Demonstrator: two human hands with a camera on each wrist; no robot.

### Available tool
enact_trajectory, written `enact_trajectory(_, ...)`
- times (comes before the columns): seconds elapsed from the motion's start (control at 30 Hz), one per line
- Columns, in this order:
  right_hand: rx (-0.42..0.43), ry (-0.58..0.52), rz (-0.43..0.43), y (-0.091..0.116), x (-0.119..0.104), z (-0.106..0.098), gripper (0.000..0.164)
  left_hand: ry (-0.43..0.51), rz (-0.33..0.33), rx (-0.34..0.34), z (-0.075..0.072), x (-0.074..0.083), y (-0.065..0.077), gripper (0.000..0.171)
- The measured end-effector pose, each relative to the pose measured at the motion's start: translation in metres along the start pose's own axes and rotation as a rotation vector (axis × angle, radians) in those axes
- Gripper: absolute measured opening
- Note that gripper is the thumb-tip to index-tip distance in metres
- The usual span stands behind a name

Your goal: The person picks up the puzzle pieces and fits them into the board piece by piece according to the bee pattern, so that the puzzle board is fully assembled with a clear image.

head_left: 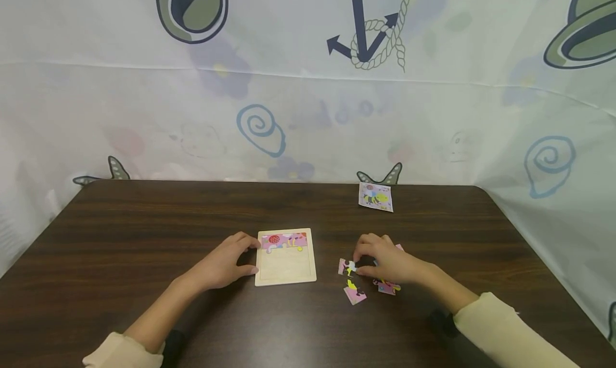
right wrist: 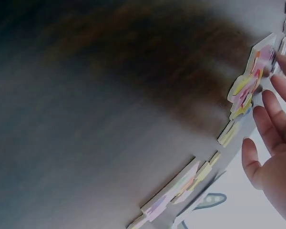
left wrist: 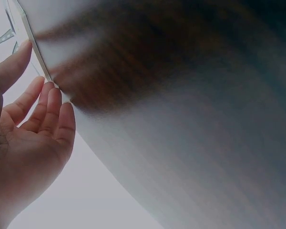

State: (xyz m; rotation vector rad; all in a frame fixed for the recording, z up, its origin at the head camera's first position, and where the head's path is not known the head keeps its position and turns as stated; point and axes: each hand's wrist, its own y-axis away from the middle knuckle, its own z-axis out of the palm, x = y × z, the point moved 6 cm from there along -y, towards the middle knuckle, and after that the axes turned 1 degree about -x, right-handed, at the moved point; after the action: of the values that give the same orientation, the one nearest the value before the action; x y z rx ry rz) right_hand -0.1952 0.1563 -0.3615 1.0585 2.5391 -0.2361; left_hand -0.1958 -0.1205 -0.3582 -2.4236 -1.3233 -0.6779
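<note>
My left hand (head_left: pixel 223 261) is at the left edge of a square wooden puzzle tray (head_left: pixel 285 286), its thumb and fingertips touching the rim. Pink printed puzzle pieces (head_left: pixel 284 240) fill the tray's upper strip; bare wood shows below. In the left wrist view, the left hand (left wrist: pixel 35 124) has its thumb and fingers along the tray's edge. To the right of the tray, my right hand (head_left: pixel 387 258) pinches a pink, white and yellow puzzle piece (head_left: pixel 344 266) between thumb and forefinger. More pieces lie partly hidden under this palm. The right wrist view shows the right hand (right wrist: pixel 276 124) behind several pieces.
A loose pink and yellow piece (head_left: pixel 355 294) lies in front of the right hand, with others (head_left: pixel 387 288) by its wrist side. Near the table's back edge is a bee picture card (head_left: pixel 376 197). A printed curtain (head_left: pixel 308 90) hangs behind the dark wooden table (head_left: pixel 144 213).
</note>
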Motion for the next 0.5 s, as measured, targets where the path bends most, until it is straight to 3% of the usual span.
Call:
enact_trajectory(0.27, 0.008, -0.026, 0.000, -0.0025, -0.0015, -0.0043, 0.009, -0.001, -0.007, -0.006, -0.0017, -0.0001, -0.0012, 0.041)
enact_trajectory(0.5, -0.010, -0.049, 0.000, -0.0022, -0.0001, -0.0070, 0.022, 0.008, -0.020, -0.018, -0.0038, 0.0003, -0.0018, 0.042)
